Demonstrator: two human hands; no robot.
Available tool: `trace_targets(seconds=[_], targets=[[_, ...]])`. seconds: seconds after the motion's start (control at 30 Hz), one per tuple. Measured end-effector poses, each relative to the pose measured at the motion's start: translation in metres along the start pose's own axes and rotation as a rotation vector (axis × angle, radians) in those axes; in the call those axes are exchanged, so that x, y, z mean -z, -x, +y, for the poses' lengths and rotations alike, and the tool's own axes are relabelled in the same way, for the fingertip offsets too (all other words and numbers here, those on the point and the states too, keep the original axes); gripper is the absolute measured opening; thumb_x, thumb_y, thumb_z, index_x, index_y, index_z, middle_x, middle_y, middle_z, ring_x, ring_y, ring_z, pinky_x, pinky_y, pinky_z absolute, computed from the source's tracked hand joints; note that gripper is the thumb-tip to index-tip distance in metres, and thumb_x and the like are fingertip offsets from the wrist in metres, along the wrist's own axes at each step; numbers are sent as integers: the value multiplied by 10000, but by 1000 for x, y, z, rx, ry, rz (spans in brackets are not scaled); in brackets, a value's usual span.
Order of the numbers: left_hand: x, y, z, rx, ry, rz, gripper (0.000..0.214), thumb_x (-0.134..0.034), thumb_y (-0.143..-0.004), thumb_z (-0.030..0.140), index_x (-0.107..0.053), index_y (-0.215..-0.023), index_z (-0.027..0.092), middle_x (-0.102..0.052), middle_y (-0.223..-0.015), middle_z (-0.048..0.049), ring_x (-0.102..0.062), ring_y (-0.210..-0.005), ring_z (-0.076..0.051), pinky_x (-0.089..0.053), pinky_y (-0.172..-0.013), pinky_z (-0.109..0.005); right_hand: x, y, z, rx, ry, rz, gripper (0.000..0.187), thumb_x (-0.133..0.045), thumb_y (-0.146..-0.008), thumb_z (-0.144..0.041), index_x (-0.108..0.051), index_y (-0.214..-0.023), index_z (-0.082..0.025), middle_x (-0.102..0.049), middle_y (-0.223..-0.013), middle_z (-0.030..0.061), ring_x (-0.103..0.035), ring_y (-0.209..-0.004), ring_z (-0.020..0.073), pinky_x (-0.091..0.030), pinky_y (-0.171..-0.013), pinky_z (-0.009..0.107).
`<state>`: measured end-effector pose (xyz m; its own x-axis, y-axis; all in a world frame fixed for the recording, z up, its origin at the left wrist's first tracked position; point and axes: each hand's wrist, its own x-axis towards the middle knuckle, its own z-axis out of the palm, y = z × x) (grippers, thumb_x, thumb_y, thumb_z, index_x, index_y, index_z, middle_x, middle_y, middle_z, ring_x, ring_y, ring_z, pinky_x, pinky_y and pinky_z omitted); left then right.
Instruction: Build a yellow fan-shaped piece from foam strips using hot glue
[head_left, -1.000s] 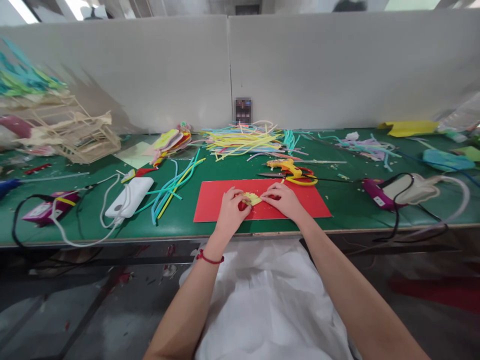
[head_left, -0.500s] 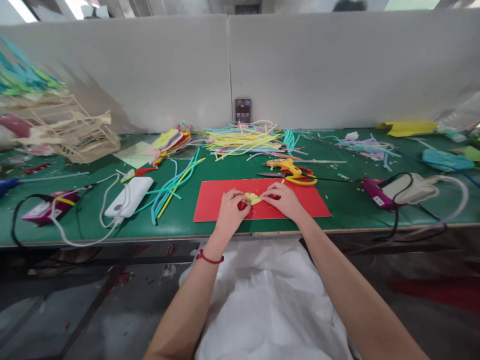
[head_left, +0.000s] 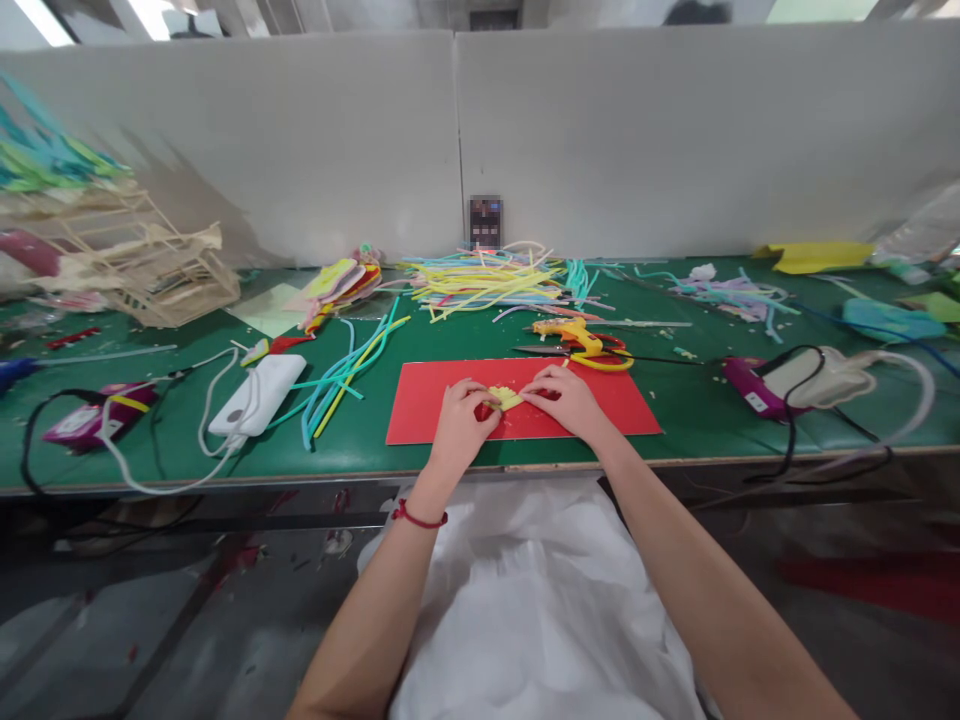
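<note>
A small yellow piece with a ridged look [head_left: 506, 398] lies over the red board [head_left: 420, 410], between my two hands. My left hand [head_left: 463, 415] pinches its left end between thumb and fingers. From the other side my right hand [head_left: 564, 397] has its thumb and fingertips closed on the right end. Small yellow crumbs are scattered on the board around it. Just behind my right hand, scissors with yellow handles [head_left: 611, 360] rest across the board's back edge, beside a yellow and orange glue gun [head_left: 574, 332].
Behind the board lies a heap of coloured strips [head_left: 487, 285]. Left are loose teal and yellow strips [head_left: 349, 380], a white power bank [head_left: 259, 397] with cables and a purple box [head_left: 101, 415]. Another purple box [head_left: 757, 387] sits right. A phone [head_left: 486, 222] leans on the partition.
</note>
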<state>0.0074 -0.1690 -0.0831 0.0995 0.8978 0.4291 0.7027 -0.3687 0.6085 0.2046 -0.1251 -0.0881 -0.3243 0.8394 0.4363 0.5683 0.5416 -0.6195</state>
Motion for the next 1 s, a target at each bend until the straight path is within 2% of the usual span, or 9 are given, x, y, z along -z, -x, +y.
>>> trace_targets(seconds=[1.0], targets=[[-2,0,-4,-14,7,1,125,-657,-728,111,-666,-819,197,-619,-968,-62,-549,-1057,-243,-420,-966,-439,-3,0,3,57,27,16,191,-605,-836,-368,-725,-805,-223,-626,-833,44,-584,-809,176,-482,-759,316]])
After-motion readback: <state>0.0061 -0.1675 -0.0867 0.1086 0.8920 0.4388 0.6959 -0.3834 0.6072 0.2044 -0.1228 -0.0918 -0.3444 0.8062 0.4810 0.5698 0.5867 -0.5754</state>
